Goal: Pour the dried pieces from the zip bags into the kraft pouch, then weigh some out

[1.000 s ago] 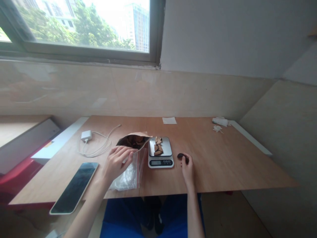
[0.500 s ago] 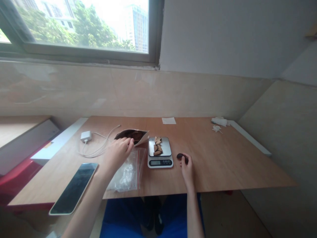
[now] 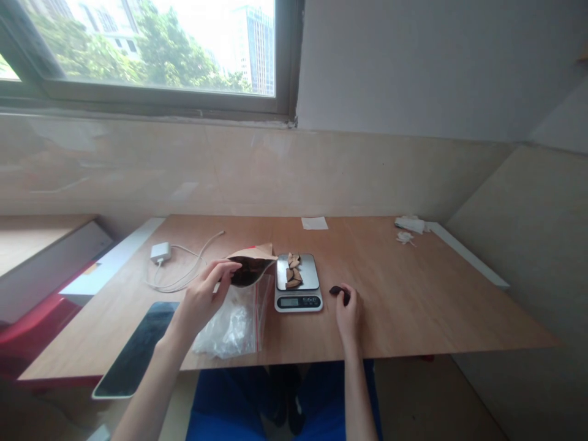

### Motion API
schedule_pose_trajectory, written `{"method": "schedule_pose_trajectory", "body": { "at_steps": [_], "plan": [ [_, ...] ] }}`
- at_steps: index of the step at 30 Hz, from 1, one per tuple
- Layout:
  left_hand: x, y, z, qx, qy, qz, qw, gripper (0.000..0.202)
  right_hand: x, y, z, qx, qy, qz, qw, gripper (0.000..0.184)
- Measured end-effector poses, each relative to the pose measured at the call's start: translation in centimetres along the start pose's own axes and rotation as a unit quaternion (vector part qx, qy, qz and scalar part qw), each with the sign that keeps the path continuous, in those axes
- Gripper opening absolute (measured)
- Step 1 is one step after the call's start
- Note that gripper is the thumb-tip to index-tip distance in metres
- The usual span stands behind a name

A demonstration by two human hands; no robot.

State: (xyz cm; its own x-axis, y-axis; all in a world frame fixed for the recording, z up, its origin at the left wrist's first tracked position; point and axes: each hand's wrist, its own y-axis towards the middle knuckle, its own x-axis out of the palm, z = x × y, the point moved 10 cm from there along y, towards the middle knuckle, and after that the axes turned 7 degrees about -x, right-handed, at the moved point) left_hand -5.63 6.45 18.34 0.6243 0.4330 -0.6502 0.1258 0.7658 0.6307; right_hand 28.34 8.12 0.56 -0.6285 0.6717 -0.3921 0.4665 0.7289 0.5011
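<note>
My left hand (image 3: pixel 202 297) grips the near edge of an open brown paper pouch (image 3: pixel 250 264) with dark pieces inside, its mouth tipped toward me. Just right of the pouch a small digital scale (image 3: pixel 297 282) carries several brown wedge-shaped pieces (image 3: pixel 293 274). My right hand (image 3: pixel 348 309) rests on the wooden table (image 3: pixel 413 300) right of the scale, fingers curled around a small dark round object (image 3: pixel 337 290). A clear zip bag (image 3: pixel 232 321) lies under my left hand.
A dark-screened tablet (image 3: pixel 135 349) lies at the front left corner. A white charger with cable (image 3: pixel 162 252) sits at the back left. A white paper slip (image 3: pixel 315 223) and crumpled white wrappers (image 3: pixel 408 225) lie along the far edge near the wall.
My left hand moved from the pouch's rim to its near side and tilted the opening toward me. My right hand stayed on the dark object.
</note>
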Motion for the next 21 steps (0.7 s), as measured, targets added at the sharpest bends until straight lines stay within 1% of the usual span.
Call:
{"method": "schedule_pose_trajectory", "body": {
  "at_steps": [2, 4, 6, 8, 10, 12, 14, 16, 17, 18, 21],
  "plan": [
    [-1.0, -0.4, 0.3, 0.013, 0.019, 0.058, 0.998, 0.019, 0.0, 0.0, -0.7, -0.030, -0.030, 0.010, 0.999, 0.029],
    [-1.5, -0.5, 0.3, 0.007, 0.059, 0.100, 0.993, 0.021, 0.0, 0.0, -1.6, -0.045, -0.054, 0.014, 0.997, 0.027],
    [-1.6, -0.4, 0.0, -0.012, 0.077, 0.110, 0.991, 0.021, -0.3, 0.2, -3.1, -0.054, -0.056, 0.020, 0.997, 0.026],
    [-1.3, -0.4, -0.5, -0.034, 0.040, 0.097, 0.994, 0.019, -0.5, 0.3, -6.1, -0.077, -0.014, 0.012, 0.997, 0.025],
    [-1.1, -0.5, -1.2, -0.068, -0.026, 0.080, 0.994, 0.017, -0.4, 0.0, -10.4, -0.111, 0.064, -0.028, 0.991, 0.023],
    [-0.9, -0.9, -2.4, -0.124, -0.072, 0.073, 0.987, 0.018, 0.0, -0.9, -15.6, -0.150, 0.149, -0.090, 0.973, 0.022],
    [-0.7, -1.4, -3.4, -0.175, -0.096, 0.074, 0.977, 0.020, 1.0, -2.5, -20.8, -0.193, 0.220, -0.178, 0.939, 0.024],
    [-0.6, -1.7, -4.1, -0.205, -0.115, 0.075, 0.969, 0.023, 2.4, -4.4, -24.9, -0.239, 0.245, -0.263, 0.902, 0.029],
    [-0.5, -1.7, -4.3, -0.212, -0.126, 0.076, 0.966, 0.024, 3.3, -5.2, -26.1, -0.250, 0.237, -0.296, 0.891, 0.033],
    [-0.5, -1.7, -4.4, -0.216, -0.138, 0.077, 0.964, 0.025, 4.2, -5.7, -26.9, -0.255, 0.218, -0.322, 0.885, 0.035],
    [-0.4, -1.5, -4.8, -0.229, -0.168, 0.083, 0.955, 0.026, 6.7, -5.8, -27.7, -0.258, 0.136, -0.372, 0.881, 0.038]
  ]
}}
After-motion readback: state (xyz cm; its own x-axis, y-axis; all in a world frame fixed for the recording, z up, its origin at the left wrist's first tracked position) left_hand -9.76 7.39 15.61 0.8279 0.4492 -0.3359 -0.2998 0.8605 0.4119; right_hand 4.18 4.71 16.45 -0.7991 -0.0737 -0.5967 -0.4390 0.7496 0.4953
